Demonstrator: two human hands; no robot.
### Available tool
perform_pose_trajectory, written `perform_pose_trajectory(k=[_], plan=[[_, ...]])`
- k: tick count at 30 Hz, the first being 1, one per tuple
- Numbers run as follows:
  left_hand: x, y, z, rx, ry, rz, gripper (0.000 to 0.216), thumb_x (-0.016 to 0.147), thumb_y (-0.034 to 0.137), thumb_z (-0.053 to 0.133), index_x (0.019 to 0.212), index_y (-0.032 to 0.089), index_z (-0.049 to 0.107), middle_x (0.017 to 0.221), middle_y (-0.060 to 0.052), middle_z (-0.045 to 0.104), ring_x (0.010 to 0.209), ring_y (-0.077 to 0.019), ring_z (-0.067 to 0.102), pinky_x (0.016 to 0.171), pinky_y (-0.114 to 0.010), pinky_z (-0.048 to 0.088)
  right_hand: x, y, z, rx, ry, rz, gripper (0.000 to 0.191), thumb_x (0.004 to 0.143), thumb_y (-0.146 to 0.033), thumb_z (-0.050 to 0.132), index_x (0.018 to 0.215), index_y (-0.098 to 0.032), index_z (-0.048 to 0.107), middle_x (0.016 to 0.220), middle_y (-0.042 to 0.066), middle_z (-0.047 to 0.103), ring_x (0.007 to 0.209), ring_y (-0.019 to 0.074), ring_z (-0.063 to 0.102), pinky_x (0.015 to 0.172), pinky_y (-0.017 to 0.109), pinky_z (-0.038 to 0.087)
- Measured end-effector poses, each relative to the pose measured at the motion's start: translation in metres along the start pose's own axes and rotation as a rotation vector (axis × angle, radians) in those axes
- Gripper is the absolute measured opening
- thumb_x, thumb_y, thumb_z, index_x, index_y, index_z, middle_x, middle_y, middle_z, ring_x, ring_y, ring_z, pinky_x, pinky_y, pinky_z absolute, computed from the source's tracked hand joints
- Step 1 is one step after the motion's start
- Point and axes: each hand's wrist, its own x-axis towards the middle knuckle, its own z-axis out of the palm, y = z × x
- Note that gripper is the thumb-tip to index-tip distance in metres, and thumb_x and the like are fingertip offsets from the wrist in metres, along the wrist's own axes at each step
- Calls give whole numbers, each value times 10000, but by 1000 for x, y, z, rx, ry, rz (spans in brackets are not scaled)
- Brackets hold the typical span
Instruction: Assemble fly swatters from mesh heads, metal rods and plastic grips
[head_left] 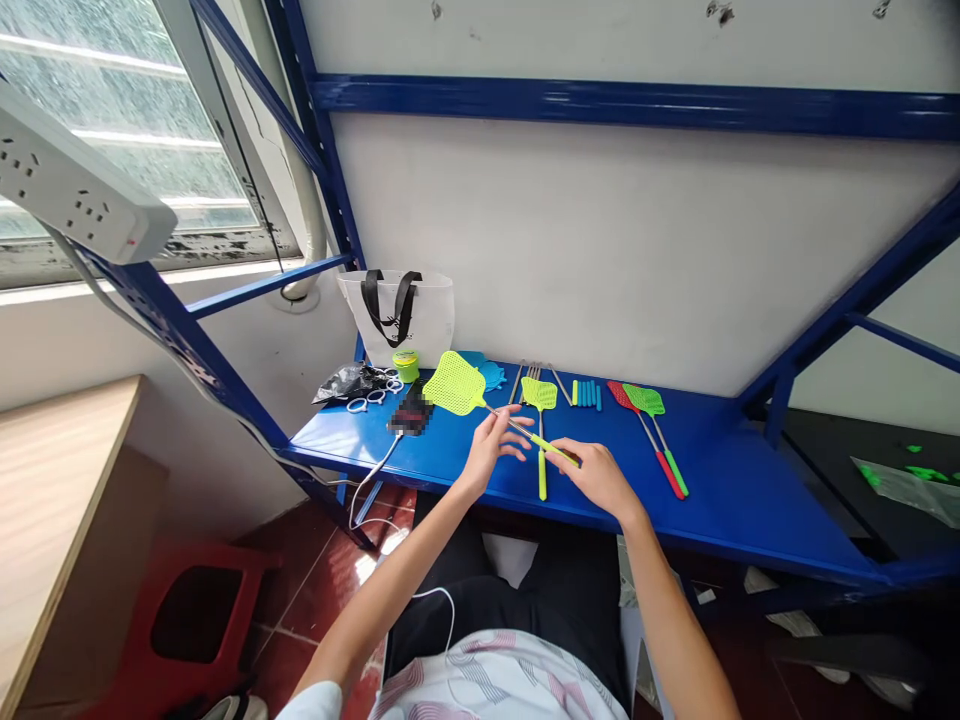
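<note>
A yellow-green fly swatter point(455, 384) is held above the blue table, its mesh head up to the left and its handle slanting down to the right. My right hand point(598, 478) is closed on the yellow handle. Thumb and index finger of my left hand point(489, 446) pinch the metal rod near the head, while its other fingers stretch out. Beneath the rod lies a second yellow-green fly swatter point(540, 394), its handle toward me. Farther right, a red fly swatter point(665, 474) and a green fly swatter point(645, 400) lie side by side, partly overlapping.
On the blue table point(720, 450) stand a white tote bag point(435, 310) and a green tub point(406, 366). Around them lie scissors point(367, 400), a cabled phone-like object point(411, 410), blue sticks point(587, 394) and a metal fork point(533, 371). Blue frame posts flank the table.
</note>
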Motion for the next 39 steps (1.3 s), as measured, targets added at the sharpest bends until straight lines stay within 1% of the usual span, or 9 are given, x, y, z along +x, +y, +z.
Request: perform_pose_trajectory(k=[3, 5, 10, 13, 17, 21, 26, 30, 39], plan=[[-4, -7, -4, 177, -221, -123, 741, 963, 802, 703, 1262, 129, 781, 1077, -177, 827, 768, -235, 792, 592, -298, 622, -1, -6, 6, -18, -49, -15, 478, 1128, -636, 501, 1068, -310, 846, 759, 6, 804, 677, 226, 739, 674, 310, 488], [-4, -13, -8, 289, -274, -153, 764, 966, 850, 644, 1133, 122, 810, 947, -152, 809, 726, -227, 769, 557, -275, 585, 0, -12, 17, -35, -45, -10, 512, 1141, -617, 480, 923, -296, 814, 685, 0, 767, 642, 216, 722, 662, 302, 461], [3, -18, -22, 618, -210, -109, 765, 1021, 873, 471, 821, 185, 740, 710, -73, 704, 637, -213, 677, 538, -272, 475, 8, -28, 60, -222, 50, 109, 475, 1123, -485, 560, 722, -272, 701, 692, 20, 775, 687, 222, 749, 616, 292, 354], [4, -17, -30, 875, -212, -110, 718, 1064, 797, 456, 701, 217, 673, 640, -52, 669, 652, -226, 658, 630, -295, 436, 11, -33, 84, -361, 82, 189, 386, 1112, -416, 586, 792, -270, 746, 789, 58, 825, 745, 239, 781, 629, 294, 352], [4, -17, -35, 1166, -151, -83, 595, 1116, 619, 478, 731, 233, 719, 787, -88, 754, 781, -277, 716, 731, -321, 420, 12, -36, 101, -395, 53, 192, 324, 1128, -429, 570, 955, -276, 797, 884, 84, 855, 797, 257, 801, 666, 304, 396], [5, -22, -36, 1397, -132, -69, 529, 1153, 484, 431, 859, 223, 786, 915, -146, 808, 907, -321, 771, 775, -335, 442, 12, -32, 94, -361, -2, 123, 255, 1115, -421, 607, 999, -281, 786, 918, 64, 855, 832, 245, 798, 671, 291, 390], [12, -26, -40, 1596, -74, -80, 484, 1173, 450, 418, 1034, 199, 808, 1027, -171, 836, 973, -324, 797, 803, -338, 461, 15, -11, 72, -299, 38, 158, 370, 1129, -513, 576, 904, -282, 757, 808, 15, 796, 783, 205, 765, 624, 282, 309], [16, -27, -43, 1649, -41, -57, 476, 1168, 452, 450, 1005, 196, 817, 989, -159, 834, 936, -305, 800, 791, -328, 454, 18, 9, 70, -404, 105, 294, 415, 1159, -500, 526, 882, -255, 714, 890, 39, 812, 813, 208, 767, 642, 292, 296], [16, -36, -46, 1645, 21, 4, 501, 1164, 464, 482, 871, 195, 788, 906, -150, 817, 842, -285, 780, 689, -314, 336, 25, 13, 78, -530, -15, 417, 315, 1150, -360, 485, 1046, -224, 749, 1102, 119, 844, 930, 251, 797, 708, 294, 376]])
